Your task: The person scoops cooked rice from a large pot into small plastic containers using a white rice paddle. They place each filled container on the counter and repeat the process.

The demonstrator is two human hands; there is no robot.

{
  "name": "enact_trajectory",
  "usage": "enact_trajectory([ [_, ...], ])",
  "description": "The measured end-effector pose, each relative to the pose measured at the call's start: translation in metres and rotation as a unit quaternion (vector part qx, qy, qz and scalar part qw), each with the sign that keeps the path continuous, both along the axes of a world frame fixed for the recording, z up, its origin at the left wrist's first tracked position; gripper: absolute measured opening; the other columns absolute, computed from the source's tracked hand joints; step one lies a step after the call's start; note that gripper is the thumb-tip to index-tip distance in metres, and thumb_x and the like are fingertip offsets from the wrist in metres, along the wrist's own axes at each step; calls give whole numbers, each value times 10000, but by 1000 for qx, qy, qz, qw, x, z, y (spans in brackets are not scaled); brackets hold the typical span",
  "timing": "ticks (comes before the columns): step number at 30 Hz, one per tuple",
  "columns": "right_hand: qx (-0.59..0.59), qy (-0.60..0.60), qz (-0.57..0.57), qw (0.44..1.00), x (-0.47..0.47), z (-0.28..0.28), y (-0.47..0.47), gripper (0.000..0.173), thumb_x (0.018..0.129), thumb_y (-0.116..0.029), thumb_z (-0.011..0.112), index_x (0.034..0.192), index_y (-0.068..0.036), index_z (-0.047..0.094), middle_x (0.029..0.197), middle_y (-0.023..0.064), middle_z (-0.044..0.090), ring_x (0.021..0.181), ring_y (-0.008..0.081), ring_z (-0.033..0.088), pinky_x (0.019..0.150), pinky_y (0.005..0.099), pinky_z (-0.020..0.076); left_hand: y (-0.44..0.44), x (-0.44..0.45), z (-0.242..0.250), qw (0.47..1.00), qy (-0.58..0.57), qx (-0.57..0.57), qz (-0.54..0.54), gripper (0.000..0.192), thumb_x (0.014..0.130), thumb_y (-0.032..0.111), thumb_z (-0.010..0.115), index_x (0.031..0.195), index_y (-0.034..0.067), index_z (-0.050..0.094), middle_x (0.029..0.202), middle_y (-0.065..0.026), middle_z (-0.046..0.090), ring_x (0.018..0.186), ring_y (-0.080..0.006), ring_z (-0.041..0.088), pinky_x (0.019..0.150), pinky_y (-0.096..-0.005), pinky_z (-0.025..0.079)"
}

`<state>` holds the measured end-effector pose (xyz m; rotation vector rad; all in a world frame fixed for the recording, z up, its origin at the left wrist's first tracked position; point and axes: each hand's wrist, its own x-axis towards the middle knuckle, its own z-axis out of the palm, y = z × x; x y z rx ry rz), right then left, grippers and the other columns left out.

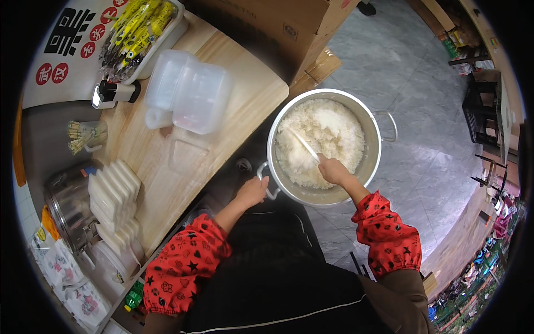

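Observation:
A large round metal pot (272,142) with two loop handles holds a mass of cooked white rice (333,125). My right hand (333,170) is closed on the end of a white paddle or spoon (306,146), whose far end reaches into the rice at the left and is partly hidden there. My left hand (251,192) grips the pot's near left loop handle (261,171). Both forearms wear red patterned sleeve covers.
Left of the pot stands a wooden counter (233,54) with translucent plastic containers (202,98), stacked white boxes (114,196), a cup of wrapped sticks (94,135) and a tray of yellow packets (146,33). A large cardboard box (275,33) lies beyond; grey tiled floor (400,71) extends right.

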<state>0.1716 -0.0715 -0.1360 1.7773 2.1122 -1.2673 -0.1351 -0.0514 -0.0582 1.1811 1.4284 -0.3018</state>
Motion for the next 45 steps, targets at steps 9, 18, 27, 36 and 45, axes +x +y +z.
enact_trajectory([
  [9,-105,-102,-5,989,-34,78,-106,610,987,-399,393,1505,-150,189,815,265,650,769,434,641,760,529,499,-1,0,-3,999,-20,1,25,556,999,393,351,785,-55,601,703,-159,657,614,-274,668,689,-411,522],
  [18,-132,59,-248,958,-40,48,-66,556,985,-374,349,1449,-66,337,1054,306,619,1009,475,580,926,487,432,-4,-1,-11,999,-26,13,36,580,996,399,336,783,-68,606,710,-200,662,649,-288,681,734,-418,520],
  [27,-131,-59,-34,989,19,69,-76,539,979,-378,348,1457,-127,344,1066,303,617,1013,453,589,913,481,447,-1,-1,-7,999,-40,10,20,560,997,370,315,815,-69,611,703,-198,659,657,-299,680,740,-424,516],
  [36,-82,-29,-75,993,-68,37,-52,550,975,-363,412,1475,-165,298,936,291,647,829,462,621,786,500,491,-5,-4,-18,999,-36,10,10,567,997,385,301,809,-55,604,671,-188,646,651,-295,675,755,-431,508],
  [45,-156,-175,12,972,16,115,-83,526,978,-351,402,1461,-169,306,966,271,646,808,449,637,746,538,497,-1,-2,-12,998,-51,-7,28,570,1004,389,304,799,-57,594,693,-177,647,609,-285,670,717,-418,519],
])
